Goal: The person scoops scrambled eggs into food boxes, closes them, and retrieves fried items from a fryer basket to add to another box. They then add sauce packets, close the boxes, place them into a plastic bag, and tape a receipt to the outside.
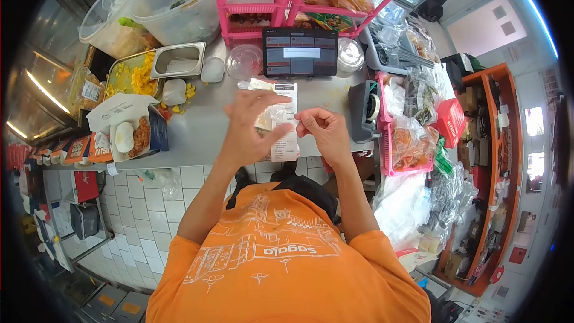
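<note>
One receipt slip (286, 137): held over the front edge of the steel counter (203, 131), between both hands; a small clear plastic bag (270, 118) is pressed against its upper part.
Left hand (251, 128): fingers are spread and loosened, laid against slip and bag; no firm grasp is seen.
Right hand (326, 131): fingertips are pinched on the slip's right edge.
Risk, slip: thin paper is likely to be torn or creased if it is pulled two ways at once.
Risk, bag: it is only lightly pinned, so it may be let fall past the counter edge.
Risk, surroundings: the uncovered food box (134, 134) to the left stands near the edge and could be knocked by the left forearm.
Writing, slip: print is seen but is too small to be read.
Writing, cartons: "KATSU" is read on a carton (98, 154) beside the food box.
Writing, shirt (287, 263): "sagala" is printed in white and seen reversed.
Writing, tablet (301, 52): order tiles are shown, but the text is not legible.
</note>
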`<state>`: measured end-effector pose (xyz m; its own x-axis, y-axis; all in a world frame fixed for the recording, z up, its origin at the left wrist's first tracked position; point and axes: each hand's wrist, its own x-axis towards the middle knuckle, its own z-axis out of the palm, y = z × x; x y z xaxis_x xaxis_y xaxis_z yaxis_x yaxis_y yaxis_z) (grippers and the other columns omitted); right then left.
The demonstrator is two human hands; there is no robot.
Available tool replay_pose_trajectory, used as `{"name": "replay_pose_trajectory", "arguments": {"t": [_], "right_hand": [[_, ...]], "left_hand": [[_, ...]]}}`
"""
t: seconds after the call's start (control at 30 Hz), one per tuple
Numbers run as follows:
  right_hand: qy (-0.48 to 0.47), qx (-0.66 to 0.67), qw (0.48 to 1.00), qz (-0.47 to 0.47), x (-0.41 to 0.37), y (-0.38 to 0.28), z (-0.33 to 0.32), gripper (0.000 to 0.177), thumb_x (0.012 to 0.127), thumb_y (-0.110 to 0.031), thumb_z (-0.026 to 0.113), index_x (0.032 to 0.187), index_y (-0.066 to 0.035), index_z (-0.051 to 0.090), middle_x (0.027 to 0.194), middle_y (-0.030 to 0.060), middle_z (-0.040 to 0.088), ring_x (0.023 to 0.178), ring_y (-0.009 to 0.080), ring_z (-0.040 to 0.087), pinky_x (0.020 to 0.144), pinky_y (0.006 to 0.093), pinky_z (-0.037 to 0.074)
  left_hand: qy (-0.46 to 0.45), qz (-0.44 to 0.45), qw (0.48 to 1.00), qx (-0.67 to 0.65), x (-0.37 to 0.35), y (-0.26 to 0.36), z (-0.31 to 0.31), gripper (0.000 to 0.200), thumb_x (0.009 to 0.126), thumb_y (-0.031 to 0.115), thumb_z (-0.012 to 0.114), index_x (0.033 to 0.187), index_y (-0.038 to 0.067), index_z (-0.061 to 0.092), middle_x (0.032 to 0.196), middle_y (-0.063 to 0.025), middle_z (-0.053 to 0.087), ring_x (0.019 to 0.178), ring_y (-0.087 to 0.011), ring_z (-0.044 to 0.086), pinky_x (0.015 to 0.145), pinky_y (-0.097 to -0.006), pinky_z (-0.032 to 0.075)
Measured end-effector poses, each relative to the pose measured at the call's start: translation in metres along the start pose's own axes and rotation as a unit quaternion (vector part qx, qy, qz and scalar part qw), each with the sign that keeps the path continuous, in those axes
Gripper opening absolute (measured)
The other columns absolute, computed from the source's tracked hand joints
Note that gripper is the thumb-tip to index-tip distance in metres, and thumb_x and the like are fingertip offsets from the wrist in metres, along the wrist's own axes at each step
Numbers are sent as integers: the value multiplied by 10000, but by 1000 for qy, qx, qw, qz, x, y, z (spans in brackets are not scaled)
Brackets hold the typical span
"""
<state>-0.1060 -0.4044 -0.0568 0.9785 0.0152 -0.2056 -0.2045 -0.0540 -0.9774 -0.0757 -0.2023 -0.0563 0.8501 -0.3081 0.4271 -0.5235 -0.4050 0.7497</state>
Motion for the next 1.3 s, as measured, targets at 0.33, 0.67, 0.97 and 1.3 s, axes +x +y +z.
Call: {"name": "replay_pose_trajectory", "arguments": {"t": [0.33,0.67,0.97,1.3], "right_hand": [[9,-67,997,37,-19,-8,-4,188,943,-149,689,984,34,701,881,98,748,701,100,649,668,245,538],[31,11,999,21,20,39,-25,263,924,-247,706,886,12,698,772,55,704,652,105,637,631,250,528],[-14,136,962,235,43,155,16,358,904,-366,716,969,-21,645,783,35,633,645,124,593,643,300,550],[353,71,927,103,-44,127,-84,226,993,-236,605,1105,-40,581,854,15,582,723,111,558,636,281,509]], "left_hand": [[19,-147,972,-184,-6,0,33,57,841,93,739,889,64,745,806,-58,707,654,-173,559,626,-289,448],[-95,18,971,219,-9,-36,27,572,722,326,823,1265,260,658,1454,69,507,1257,-220,404,951,-447,271],[-151,-27,971,182,-8,-36,23,608,670,220,841,1251,258,668,1479,82,493,1244,-234,420,925,-453,312],[-53,10,992,113,-10,-18,-1,540,715,212,774,1241,174,657,1438,2,530,1225,-288,447,986,-463,332]]}}
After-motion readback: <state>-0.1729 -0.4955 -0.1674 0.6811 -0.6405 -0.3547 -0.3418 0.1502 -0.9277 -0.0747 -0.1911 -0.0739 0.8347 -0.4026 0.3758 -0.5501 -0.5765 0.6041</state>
